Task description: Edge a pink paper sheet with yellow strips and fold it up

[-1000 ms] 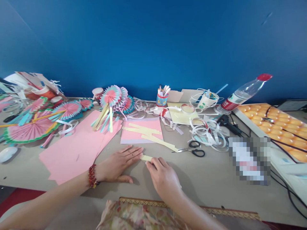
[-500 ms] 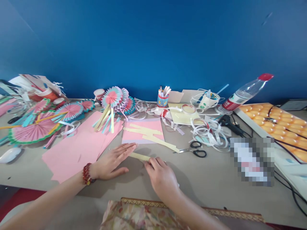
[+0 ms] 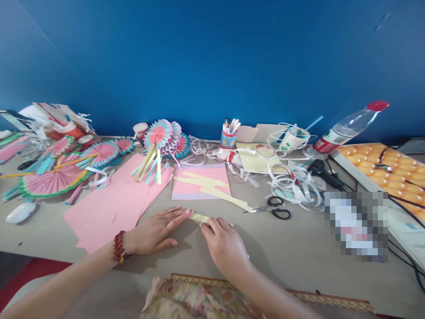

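Pale-yellow paper strip [image 3: 200,218] meets my flat, outstretched left hand [image 3: 154,232]; my curled right hand [image 3: 226,246] pinches it alongside.

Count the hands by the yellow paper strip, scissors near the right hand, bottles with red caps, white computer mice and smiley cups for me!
Hands by the yellow paper strip: 2 (left hand, right hand)
Scissors near the right hand: 1
Red-capped bottle: 1
White computer mouse: 1
Smiley cup: 1
Total: 6

Yellow strip [image 3: 200,218] partly behind right fingers [image 3: 214,225]
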A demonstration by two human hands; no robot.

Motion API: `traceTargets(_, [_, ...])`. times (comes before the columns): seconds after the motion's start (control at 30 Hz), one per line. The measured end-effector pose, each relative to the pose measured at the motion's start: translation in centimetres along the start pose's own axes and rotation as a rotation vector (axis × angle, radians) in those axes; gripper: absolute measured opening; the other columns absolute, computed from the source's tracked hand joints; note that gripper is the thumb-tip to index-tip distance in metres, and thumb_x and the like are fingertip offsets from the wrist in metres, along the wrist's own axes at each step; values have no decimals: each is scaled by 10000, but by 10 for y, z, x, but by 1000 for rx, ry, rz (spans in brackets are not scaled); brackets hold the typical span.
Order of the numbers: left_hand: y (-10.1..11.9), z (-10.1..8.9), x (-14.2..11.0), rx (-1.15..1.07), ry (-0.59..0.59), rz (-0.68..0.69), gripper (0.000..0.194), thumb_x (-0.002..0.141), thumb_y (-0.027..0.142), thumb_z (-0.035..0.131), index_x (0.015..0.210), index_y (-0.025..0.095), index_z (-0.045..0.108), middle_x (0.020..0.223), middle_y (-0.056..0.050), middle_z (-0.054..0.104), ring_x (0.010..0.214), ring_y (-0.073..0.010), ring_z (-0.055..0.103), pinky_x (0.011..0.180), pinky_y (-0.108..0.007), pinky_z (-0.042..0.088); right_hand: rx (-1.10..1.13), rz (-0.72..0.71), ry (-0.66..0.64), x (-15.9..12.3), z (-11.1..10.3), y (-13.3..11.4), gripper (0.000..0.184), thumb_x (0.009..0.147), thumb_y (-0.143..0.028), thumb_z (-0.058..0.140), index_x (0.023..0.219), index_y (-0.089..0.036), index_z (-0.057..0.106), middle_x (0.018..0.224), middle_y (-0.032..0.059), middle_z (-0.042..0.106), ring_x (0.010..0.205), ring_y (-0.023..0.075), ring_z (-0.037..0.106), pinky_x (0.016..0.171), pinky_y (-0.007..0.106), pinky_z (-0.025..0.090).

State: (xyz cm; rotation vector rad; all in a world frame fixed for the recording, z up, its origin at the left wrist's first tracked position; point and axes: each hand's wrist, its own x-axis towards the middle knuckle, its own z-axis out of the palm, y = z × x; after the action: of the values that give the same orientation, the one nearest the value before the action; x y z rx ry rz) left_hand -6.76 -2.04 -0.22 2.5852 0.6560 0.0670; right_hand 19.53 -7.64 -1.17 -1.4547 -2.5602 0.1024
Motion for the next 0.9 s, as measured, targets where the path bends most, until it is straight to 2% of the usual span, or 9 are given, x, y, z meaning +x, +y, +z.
traceTargets(0.4, [3, 1, -1, -24, 17, 2, 723, 1028, 569, 241, 1579, 219, -69, 1612, -97, 244, 1472, -274, 245, 1223, -457, 190, 10, -17, 0, 4, 2, -2, 249, 891, -104, 593, 1122, -185, 642, 991, 68, 643, 872, 204, 550, 713, 322, 433])
traceTargets(0.57, [25, 9, 3, -47, 40, -93, 855, 981, 657, 302, 1575, 197, -107, 1617, -124, 204, 1476, -325, 179, 1195, -477, 237, 55, -46, -20, 1, -8, 22, 273, 884, -103, 599, 1139, -186, 652, 1021, 72, 642, 934, 214, 557, 767, 327, 441])
traceTargets(0.7, [41, 15, 13, -78, 50, -93, 910, 962, 669, 358, 1567, 209, -143, 1615, -127, 200, 1459, -342, 198, 1163, -478, 299, 93, -102, -21, -4, -15, 48, 332, 881, -62, 559, 1165, -201, 662, 1005, 65, 645, 942, 199, 566, 799, 310, 440])
traceTargets(0.8, [42, 16, 18, -102, 62, -99, 860, 986, 621, 355, 1572, 209, -121, 1580, -137, 272, 1433, -325, 260, 1141, -454, 341, 104, -152, -11, -7, -15, 58, 348, 883, -59, 540, 1173, -203, 666, 1007, 69, 651, 940, 199, 566, 809, 307, 444])
traceTargets(0.9, [31, 14, 21, -114, 100, -117, 666, 1043, 466, 312, 1586, 248, -4, 1502, -130, 390, 1351, -283, 396, 1097, -423, 398, 104, -160, -7, -7, -14, 60, 350, 890, -62, 531, 1175, -210, 670, 1009, 72, 656, 937, 201, 568, 803, 304, 444])
